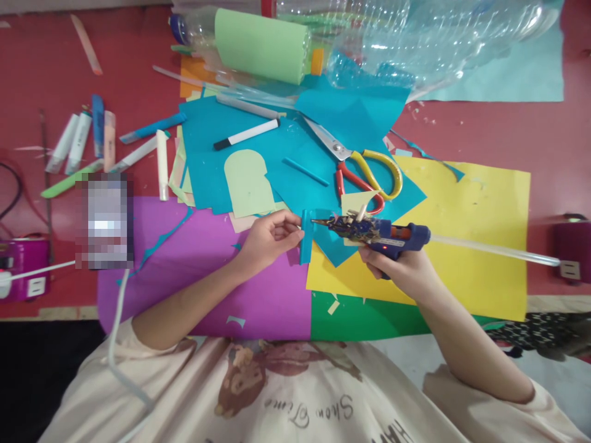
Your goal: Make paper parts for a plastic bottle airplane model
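My left hand (272,239) pinches a narrow, folded strip of blue paper (305,240) by its left side. Wrapped around the handle of a dark blue glue gun (392,239) is my right hand (399,271). The gun's nozzle points left and ends close to the strip's right edge; whether it touches I cannot tell. A long clear glue stick (494,248) sticks out of the gun's back. Above the gun lie scissors (353,161) with red and yellow handles. A pale green rounded paper piece (247,184) and a thin blue paper roll (305,172) rest nearby on blue sheets.
Clear plastic bottles (438,43) and a green-wrapped bottle (261,46) lie along the back. Several markers (78,141) are scattered at left, near a phone (108,221) and a white cable (117,332). Purple (207,283) and yellow (480,209) sheets cover the table's front.
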